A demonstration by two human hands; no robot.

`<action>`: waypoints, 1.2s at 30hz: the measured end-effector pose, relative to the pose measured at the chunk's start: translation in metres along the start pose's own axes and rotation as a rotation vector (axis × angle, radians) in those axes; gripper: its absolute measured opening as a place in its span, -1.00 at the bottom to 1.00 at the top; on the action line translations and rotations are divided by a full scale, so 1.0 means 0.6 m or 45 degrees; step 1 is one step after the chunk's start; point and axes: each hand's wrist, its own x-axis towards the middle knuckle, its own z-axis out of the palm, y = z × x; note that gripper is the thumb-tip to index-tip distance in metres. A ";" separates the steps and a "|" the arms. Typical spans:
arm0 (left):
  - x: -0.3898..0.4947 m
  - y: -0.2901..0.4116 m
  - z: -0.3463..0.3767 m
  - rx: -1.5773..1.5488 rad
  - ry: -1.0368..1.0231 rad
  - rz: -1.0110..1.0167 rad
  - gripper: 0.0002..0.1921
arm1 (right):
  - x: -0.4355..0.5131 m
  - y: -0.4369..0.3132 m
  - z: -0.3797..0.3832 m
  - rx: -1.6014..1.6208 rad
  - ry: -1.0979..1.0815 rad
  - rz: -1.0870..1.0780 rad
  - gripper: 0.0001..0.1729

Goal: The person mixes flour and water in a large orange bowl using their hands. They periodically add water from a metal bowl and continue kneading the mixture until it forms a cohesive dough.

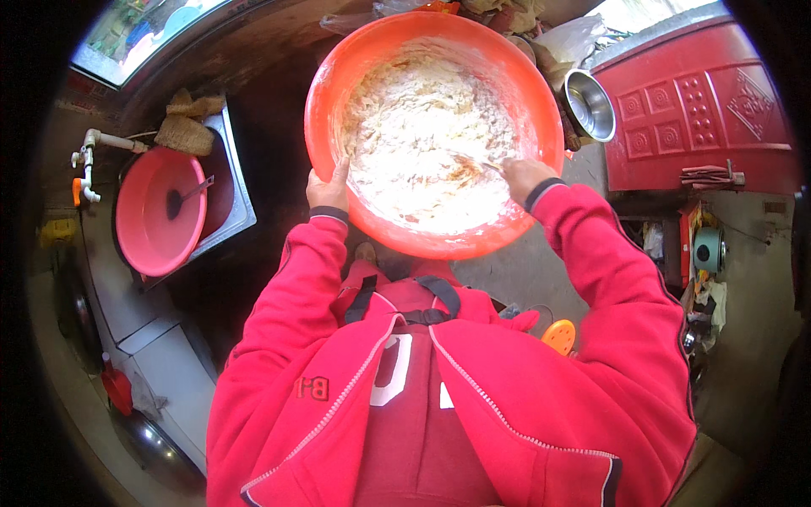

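Note:
A large orange-red plastic basin (324,108) is before me, holding a pale, clumpy flour mixture (431,108) with a brownish patch near its right side. My left hand (328,189) grips the basin's near-left rim, thumb over the inside and fingers hidden beneath. Over the right side of the basin, my right hand (527,179) is closed around a thin utensil (490,165). Its far end dips into the mixture beside the brown patch, so I cannot tell what kind of utensil it is. Dry flour coats the inner walls.
Left of me, a pink basin (142,215) with a dark-headed utensil sits at a metal-edged sink (244,206), near a tap (87,190). A stainless-steel bowl (594,104) lies right of the big basin, near a red panelled door (697,120). An orange perforated object (559,336) is low at right.

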 end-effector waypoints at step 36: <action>-0.013 0.028 0.011 0.068 0.028 -0.015 -0.67 | 0.085 -0.108 0.172 -0.005 -0.461 -0.291 -0.68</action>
